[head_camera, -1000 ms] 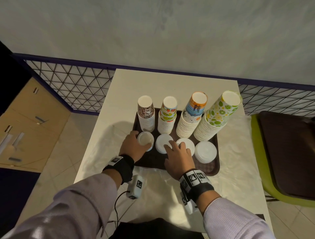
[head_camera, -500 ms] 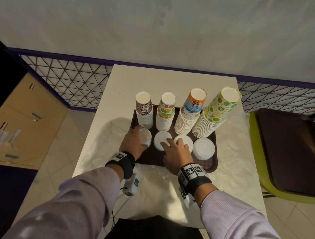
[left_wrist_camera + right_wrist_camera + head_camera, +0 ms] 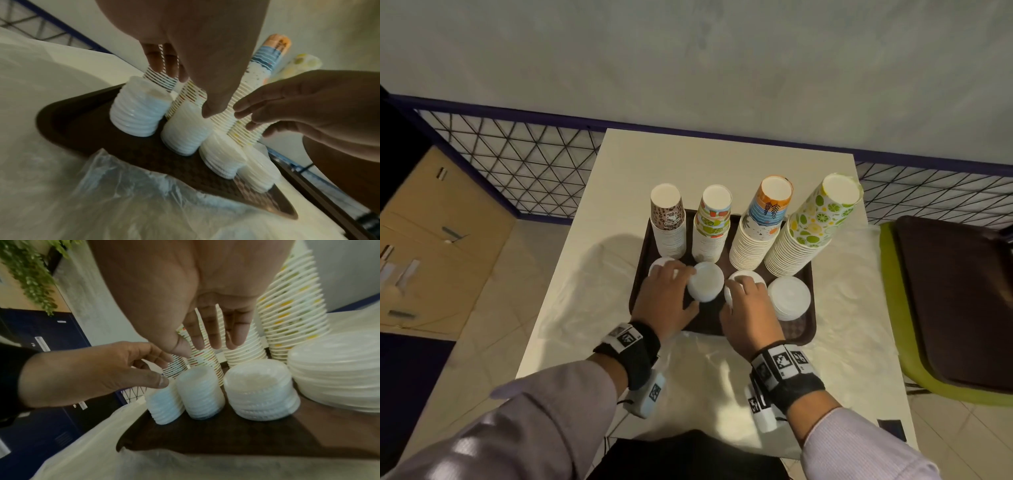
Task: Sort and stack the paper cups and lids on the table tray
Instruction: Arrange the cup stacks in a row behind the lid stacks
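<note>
A dark brown tray (image 3: 796,334) holds four tall stacks of upside-down patterned paper cups (image 3: 755,236) at the back. Four short stacks of white lids stand in front of them. My left hand (image 3: 683,287) hovers over the leftmost lid stack (image 3: 139,110) with loose fingers, its thumb beside the second lid stack (image 3: 705,286), holding nothing. My right hand (image 3: 739,291) is spread above the third lid stack (image 3: 259,391), fingers straight and empty. The fourth, widest lid stack (image 3: 789,296) stands free at the right.
The tray sits on crinkled clear plastic sheet (image 3: 705,383) over a cream table (image 3: 688,161). A green chair with a brown seat (image 3: 955,308) is close on the right. A wire mesh fence (image 3: 517,171) and wall lie behind; cardboard boxes (image 3: 431,246) stand left.
My left hand has let go of the leftmost lid stack and opened, shifting slightly right. My right hand has slid right from the second lid stack to above the third.
</note>
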